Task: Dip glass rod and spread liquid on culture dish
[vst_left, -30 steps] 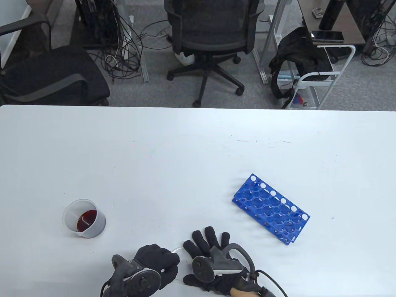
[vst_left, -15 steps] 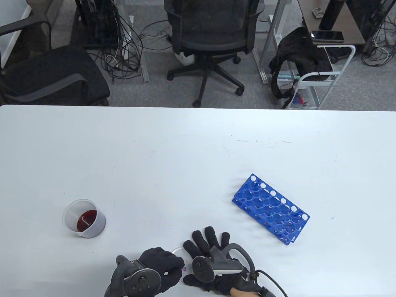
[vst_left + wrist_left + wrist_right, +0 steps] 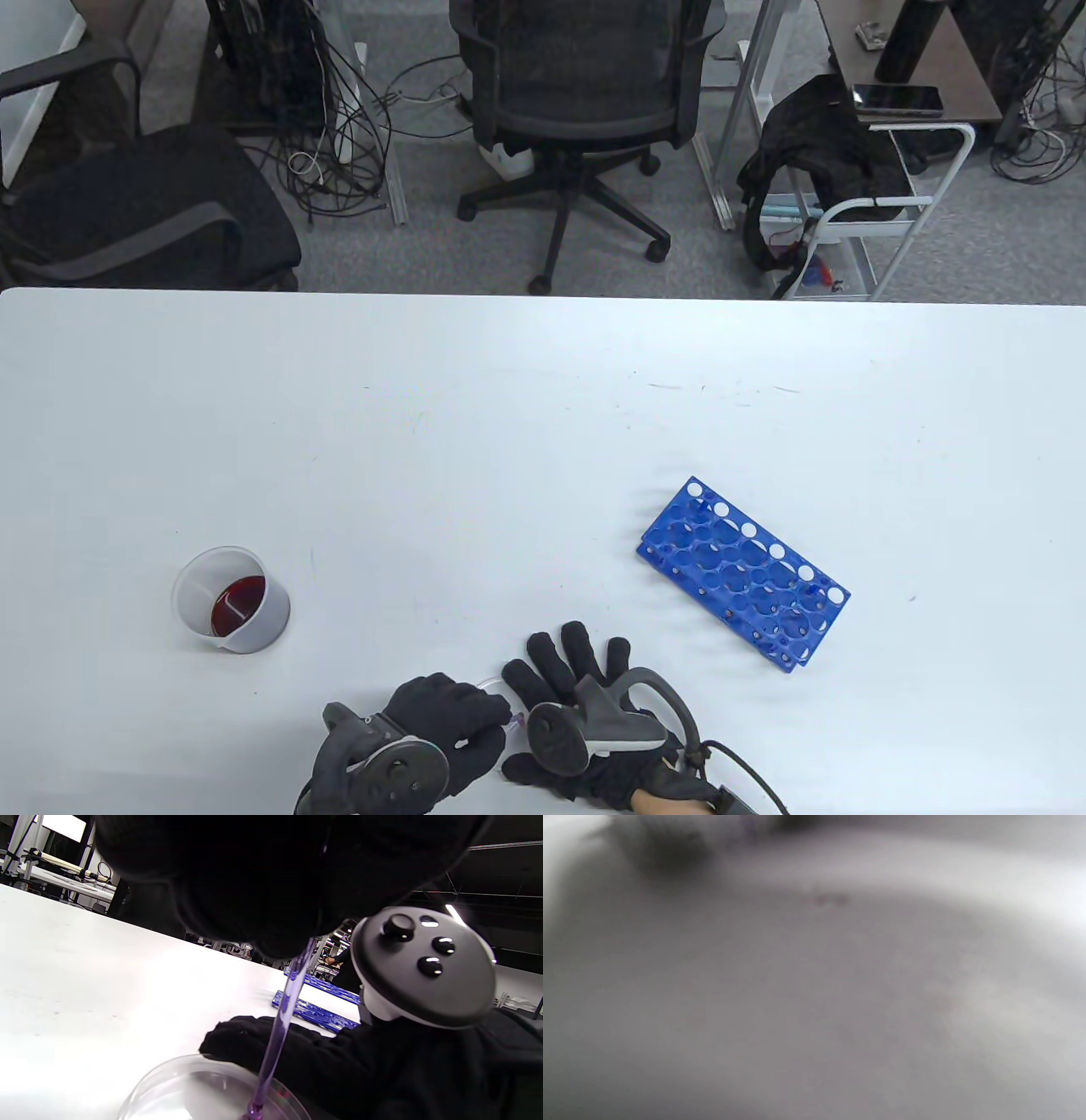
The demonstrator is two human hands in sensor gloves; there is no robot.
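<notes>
The beaker [image 3: 232, 599] far left holds red liquid. Left hand [image 3: 441, 722] pinches the glass rod [image 3: 278, 1031], its tip in the culture dish [image 3: 169, 1086], shown only by the left wrist view; right hand [image 3: 577, 679] lies spread flat beside it.

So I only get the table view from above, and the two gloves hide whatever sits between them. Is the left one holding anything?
Observer: Yes. The left wrist view shows the left hand gripping a thin glass rod, tinted purple and pointing down.
Visitor: Where does its tip go?
Observer: Into a clear round dish; the tip sits low inside it, by the picture's bottom edge.
Visitor: And the other glove?
Observer: The right hand lies flat with its fingertips at the dish's far rim. Its own wrist view is only grey blur.
</notes>
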